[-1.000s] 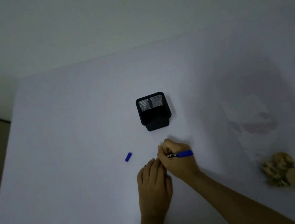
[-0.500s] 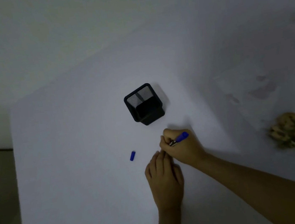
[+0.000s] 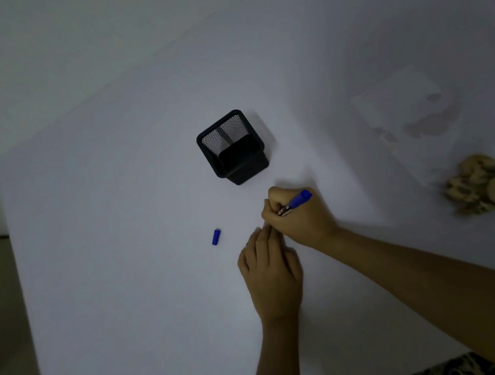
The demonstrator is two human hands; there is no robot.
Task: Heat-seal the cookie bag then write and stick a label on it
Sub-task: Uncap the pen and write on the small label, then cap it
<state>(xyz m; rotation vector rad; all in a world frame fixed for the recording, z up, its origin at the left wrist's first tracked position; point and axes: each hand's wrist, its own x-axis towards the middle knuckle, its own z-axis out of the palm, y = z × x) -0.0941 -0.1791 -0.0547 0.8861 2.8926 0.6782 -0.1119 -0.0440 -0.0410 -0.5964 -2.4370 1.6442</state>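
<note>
The right hand [image 3: 302,221] grips the blue pen [image 3: 296,201], and the left hand [image 3: 270,273] lies flat, its fingertips touching it from the near side. Just beyond the grip stands the black mesh pen holder [image 3: 233,148], blocking the way forward. Left of the grip only the pen cap [image 3: 216,237] lies on the white table [image 3: 122,296]. Well right, the cookie bag [image 3: 483,185] sits past bare tabletop.

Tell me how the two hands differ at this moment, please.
The right hand grips a blue pen; the left hand holds no tool. The right hand's fingers are curled, while the left hand lies flat, fingers straight. The right hand sits nearer the black holder. Both rest on the white table, fingertips meeting.
</note>
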